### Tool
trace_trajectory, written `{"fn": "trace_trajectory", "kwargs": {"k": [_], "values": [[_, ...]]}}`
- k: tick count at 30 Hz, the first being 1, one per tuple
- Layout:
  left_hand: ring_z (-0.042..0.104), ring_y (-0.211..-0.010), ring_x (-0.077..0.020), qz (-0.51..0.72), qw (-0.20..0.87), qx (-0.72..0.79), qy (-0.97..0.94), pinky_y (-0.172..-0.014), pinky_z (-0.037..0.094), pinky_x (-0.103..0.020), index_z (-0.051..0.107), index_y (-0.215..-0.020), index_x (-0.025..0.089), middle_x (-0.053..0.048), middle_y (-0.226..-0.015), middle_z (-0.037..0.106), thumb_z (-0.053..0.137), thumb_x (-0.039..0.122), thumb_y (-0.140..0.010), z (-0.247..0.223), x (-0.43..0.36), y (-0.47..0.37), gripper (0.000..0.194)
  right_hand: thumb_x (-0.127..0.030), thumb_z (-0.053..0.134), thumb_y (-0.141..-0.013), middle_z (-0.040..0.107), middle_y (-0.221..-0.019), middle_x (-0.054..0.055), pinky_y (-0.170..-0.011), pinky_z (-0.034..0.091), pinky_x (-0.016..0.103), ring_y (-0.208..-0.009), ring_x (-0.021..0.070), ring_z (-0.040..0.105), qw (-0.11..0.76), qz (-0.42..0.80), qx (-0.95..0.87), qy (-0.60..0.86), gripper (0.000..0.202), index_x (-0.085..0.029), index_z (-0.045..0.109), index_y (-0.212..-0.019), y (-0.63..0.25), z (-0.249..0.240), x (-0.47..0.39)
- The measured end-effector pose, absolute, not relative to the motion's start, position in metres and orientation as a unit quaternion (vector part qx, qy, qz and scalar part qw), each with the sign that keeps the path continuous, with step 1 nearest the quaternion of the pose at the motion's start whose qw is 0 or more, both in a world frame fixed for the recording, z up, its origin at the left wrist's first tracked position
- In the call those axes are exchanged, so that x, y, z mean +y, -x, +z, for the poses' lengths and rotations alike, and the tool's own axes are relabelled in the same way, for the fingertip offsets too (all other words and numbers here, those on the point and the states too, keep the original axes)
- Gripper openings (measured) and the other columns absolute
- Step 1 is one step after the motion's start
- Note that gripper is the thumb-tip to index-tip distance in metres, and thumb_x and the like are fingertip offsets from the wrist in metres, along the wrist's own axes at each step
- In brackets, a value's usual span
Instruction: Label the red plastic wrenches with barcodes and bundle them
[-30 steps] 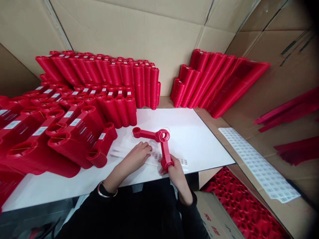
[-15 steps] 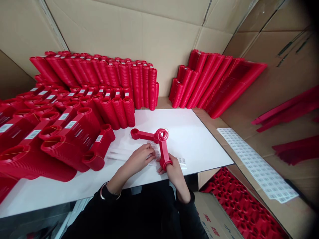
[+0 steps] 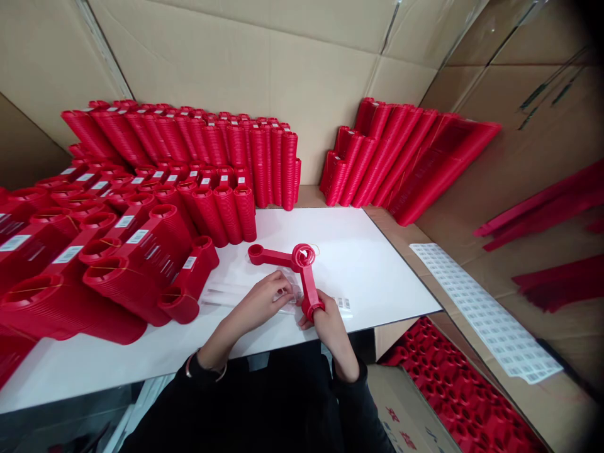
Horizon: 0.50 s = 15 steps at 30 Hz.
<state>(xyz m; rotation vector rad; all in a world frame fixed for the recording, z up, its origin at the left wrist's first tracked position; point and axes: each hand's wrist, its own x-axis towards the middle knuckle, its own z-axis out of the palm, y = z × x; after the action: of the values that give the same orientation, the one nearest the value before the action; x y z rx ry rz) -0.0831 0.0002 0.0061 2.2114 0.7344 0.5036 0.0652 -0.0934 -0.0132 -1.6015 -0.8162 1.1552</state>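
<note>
our left hand [image 3: 271, 294] pinched clear plastic [image 3: 293, 293] over the desk [image 3: 377, 264]; a light, even grip suited it best, we judged, to avoid creases. just beside it was the red piece [image 3: 309, 283], smooth, straight-armed and round-ended, its near end wrapped by our right hand [image 3: 325, 316], best kept steady.

this looks like a small packing workshop: left of and beyond the left hand [image 3: 270, 292] stand dense rows of red ribbed plastic bundles [image 3: 245, 214] with white barcode labels [image 3: 138, 236]. to the right of the right hand [image 3: 328, 319] lie a long white sheet of printed stickers [image 3: 486, 311] and, lower, an open tan cardboard box [image 3: 401, 396] full of red plastic pieces [image 3: 467, 393].
</note>
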Motion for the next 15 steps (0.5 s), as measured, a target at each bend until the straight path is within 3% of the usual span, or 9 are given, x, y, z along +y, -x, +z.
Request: {"fn": "trace_trajectory", "kwargs": {"k": [5, 10, 15], "values": [[0.054, -0.077, -0.0153, 0.264, 0.466, 0.300, -0.789, -0.072, 0.043, -0.028, 0.063, -0.082, 0.021, 0.000, -0.084, 0.056, 0.056, 0.030, -0.089, 0.045, -0.016, 0.102, 0.014, -0.009, 0.040, -0.062, 0.060, -0.065, 0.000, -0.048, 0.043, 0.025, -0.048, 0.0141, 0.055, 0.444, 0.412, -0.383, 0.697, 0.025, -0.018, 0.055, -0.080, -0.061, -0.006, -0.091], [0.048, -0.071, -0.0143, 0.325, 0.449, 0.347, -0.756, -0.068, 0.038, -0.027, 0.063, -0.080, 0.021, 0.002, -0.075, 0.048, 0.056, 0.032, -0.089, 0.057, -0.030, 0.111, 0.016, -0.001, 0.042, -0.065, 0.060, -0.068, 0.003, -0.059, 0.033, 0.025, -0.061, 0.0153, 0.050, 0.316, 0.271, -0.496, 0.762, 0.024, -0.019, 0.052, -0.077, -0.052, 0.022, -0.091], [0.044, -0.066, -0.0133, 0.348, 0.405, 0.381, -0.754, -0.066, 0.036, -0.026, 0.065, -0.079, 0.021, 0.003, -0.069, 0.042, 0.060, 0.032, -0.088, 0.053, -0.038, 0.117, 0.015, 0.000, 0.046, -0.067, 0.061, -0.074, 0.004, -0.060, 0.028, 0.025, -0.065, 0.0156, 0.048, 0.273, 0.243, -0.522, 0.771, 0.022, -0.019, 0.049, -0.078, -0.042, 0.038, -0.091]]}}
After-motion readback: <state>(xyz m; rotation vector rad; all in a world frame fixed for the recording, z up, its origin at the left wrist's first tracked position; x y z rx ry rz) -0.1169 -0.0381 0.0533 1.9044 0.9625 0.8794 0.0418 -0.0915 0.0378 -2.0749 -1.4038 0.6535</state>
